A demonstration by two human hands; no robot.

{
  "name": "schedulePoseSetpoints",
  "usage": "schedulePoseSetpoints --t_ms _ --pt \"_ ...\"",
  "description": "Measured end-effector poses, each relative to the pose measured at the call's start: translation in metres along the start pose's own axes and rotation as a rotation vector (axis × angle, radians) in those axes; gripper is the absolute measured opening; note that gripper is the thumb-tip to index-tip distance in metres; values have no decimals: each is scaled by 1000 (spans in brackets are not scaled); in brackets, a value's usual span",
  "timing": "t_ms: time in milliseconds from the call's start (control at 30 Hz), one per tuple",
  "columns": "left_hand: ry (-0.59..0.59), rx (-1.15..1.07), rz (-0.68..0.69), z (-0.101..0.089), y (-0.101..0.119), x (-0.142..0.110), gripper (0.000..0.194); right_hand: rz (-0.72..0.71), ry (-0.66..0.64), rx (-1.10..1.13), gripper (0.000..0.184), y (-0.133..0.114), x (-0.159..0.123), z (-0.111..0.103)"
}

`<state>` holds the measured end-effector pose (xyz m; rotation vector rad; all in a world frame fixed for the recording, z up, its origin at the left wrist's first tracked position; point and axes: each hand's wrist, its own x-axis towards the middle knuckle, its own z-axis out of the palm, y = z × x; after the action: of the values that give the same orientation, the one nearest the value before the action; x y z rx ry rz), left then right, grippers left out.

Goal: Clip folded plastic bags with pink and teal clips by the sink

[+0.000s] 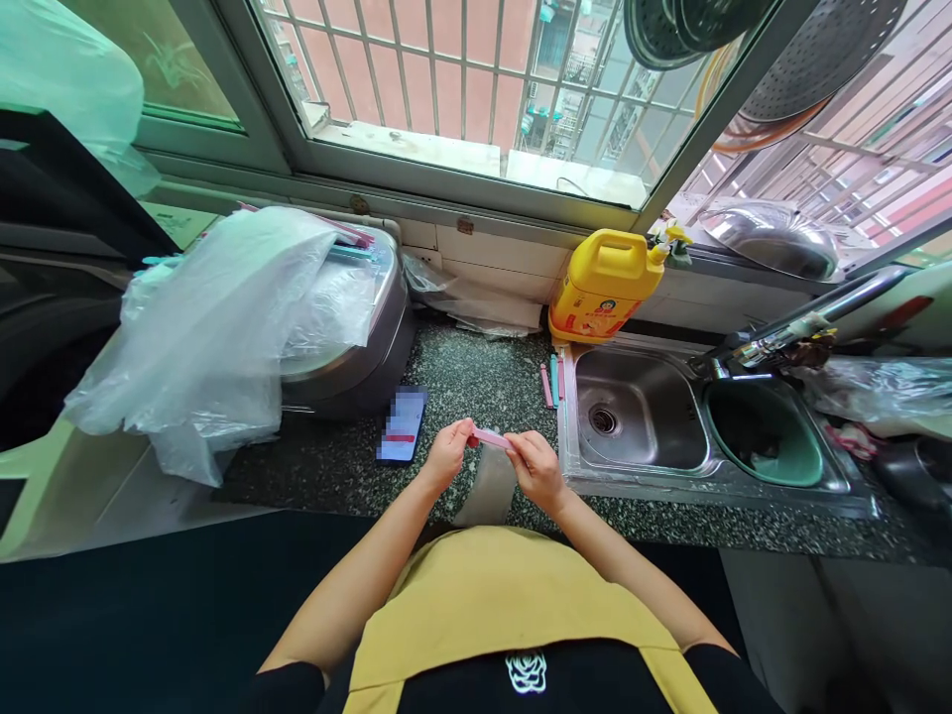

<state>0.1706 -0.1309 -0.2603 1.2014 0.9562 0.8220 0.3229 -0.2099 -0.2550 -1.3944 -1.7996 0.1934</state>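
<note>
Both hands meet over the dark speckled counter (pixel 476 382), just in front of my body. My left hand (pixel 444 454) pinches one end of a pink sealing clip (pixel 491 437), and my right hand (pixel 536 471) grips the other end. A clear plastic bag (pixel 489 488) hangs down from the clip between my hands. Two more clips (pixel 551 383), pink and teal, lie on the counter by the sink's left rim.
A phone (pixel 403 424) lies on the counter left of my hands. A metal pot (pixel 357 347) draped in plastic bags (pixel 215 327) stands further left. A steel sink (pixel 640 421) with a green basin (pixel 766 436) is right; a yellow detergent jug (pixel 606 283) stands behind.
</note>
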Motion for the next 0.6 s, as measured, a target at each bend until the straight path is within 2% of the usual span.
schedulePoseSetpoints --t_ms 133,267,367,500,600 --pt "14 -93 -25 5 -6 0 49 7 20 3 26 -2 -2 -2" --pt "18 -93 -32 7 -6 -1 51 18 44 5 24 -5 -2 -4" --pt "9 -118 10 7 -3 -4 53 48 83 30 23 -7 0 -7" --pt "-91 -101 101 9 3 -7 57 96 108 75 23 -10 4 -11" --pt "-187 -69 50 14 10 -8 52 120 106 115 23 -13 5 -14"
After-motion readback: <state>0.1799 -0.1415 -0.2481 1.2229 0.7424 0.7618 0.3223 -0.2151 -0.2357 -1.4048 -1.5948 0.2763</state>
